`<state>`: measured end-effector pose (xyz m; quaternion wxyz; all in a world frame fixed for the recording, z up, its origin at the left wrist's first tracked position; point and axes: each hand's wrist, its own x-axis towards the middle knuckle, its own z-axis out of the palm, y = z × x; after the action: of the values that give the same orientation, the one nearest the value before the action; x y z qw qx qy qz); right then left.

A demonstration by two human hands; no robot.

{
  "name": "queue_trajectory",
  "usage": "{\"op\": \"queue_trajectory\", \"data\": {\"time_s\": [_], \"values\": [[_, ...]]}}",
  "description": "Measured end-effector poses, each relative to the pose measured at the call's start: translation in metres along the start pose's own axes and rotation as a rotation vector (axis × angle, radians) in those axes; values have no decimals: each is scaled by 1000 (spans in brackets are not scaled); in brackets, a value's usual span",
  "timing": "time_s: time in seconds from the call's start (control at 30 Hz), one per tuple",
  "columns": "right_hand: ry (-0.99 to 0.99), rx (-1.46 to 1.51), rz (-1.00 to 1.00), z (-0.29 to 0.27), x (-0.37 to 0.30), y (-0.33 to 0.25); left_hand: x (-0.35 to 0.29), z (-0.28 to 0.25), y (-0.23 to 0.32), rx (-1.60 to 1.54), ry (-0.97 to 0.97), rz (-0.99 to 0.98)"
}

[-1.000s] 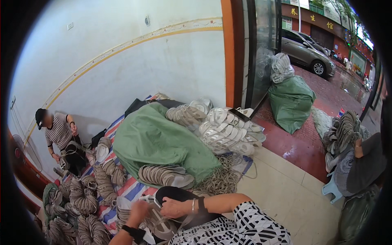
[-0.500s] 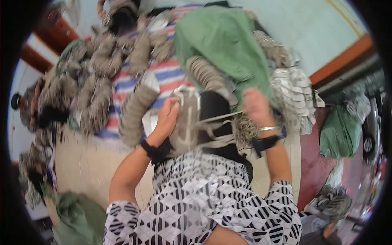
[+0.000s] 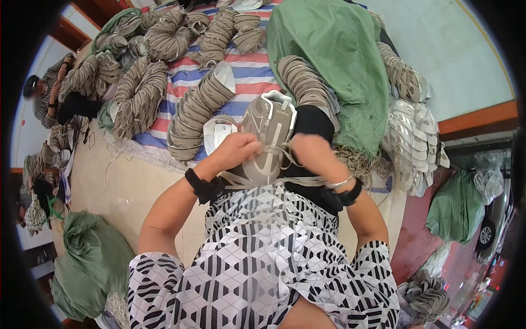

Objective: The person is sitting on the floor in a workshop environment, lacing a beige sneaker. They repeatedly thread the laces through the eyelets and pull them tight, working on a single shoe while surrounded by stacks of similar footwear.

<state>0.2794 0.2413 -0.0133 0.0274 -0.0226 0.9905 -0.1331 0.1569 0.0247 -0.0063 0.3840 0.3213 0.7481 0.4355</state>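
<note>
A beige-grey shoe upper [image 3: 262, 171] with a white-edged collar lies on my lap, its toe pointing toward me. My left hand [image 3: 236, 152] is closed at its left side, thumb and fingertips against the lacing edge. On the other side my right hand [image 3: 315, 157], slightly blurred, pinches a flat beige shoelace [image 3: 289, 158] that loops below its fingers. Exactly how the lace runs between the fingertips is hidden. More loose laces [image 3: 301, 181] lie across my lap under the toe.
Nested stacks of similar uppers [image 3: 197, 112] cover a striped sheet [image 3: 249, 59] ahead. A green sack [image 3: 334, 60] spreads over part of it, beside a tangle of laces [image 3: 364, 164]. White-edged uppers [image 3: 412, 142] are piled at right. Another person [image 3: 52, 90] sits at far left.
My right hand has come back from the right toward the upper; the lace stretched taut before now hangs in a loop. My left hand has moved lower along the upper's side.
</note>
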Motion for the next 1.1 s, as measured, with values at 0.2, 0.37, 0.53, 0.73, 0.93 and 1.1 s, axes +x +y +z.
{"op": "queue_trajectory", "data": {"time_s": [0.2, 0.37, 0.53, 0.73, 0.93, 1.1], "values": [[-436, 104, -274, -20, -30, -37, -2, -2, -12, 117, 20, 147], [97, 1147, 394, -48, 1, 10, 3, 1, -15, 178, 32, 154], [-33, 1602, 360, -9, 48, -11, -1, 8, -13, 133, 120, 2], [-377, 1675, 441, 3, 32, -20, -3, 15, -13, 296, 153, 20], [-118, 1305, 199, 15, 16, -36, -2, 31, 6, 835, 274, 157], [-92, 1241, 229, 6, 29, -26, -2, 3, -28, 96, 167, -4]]}}
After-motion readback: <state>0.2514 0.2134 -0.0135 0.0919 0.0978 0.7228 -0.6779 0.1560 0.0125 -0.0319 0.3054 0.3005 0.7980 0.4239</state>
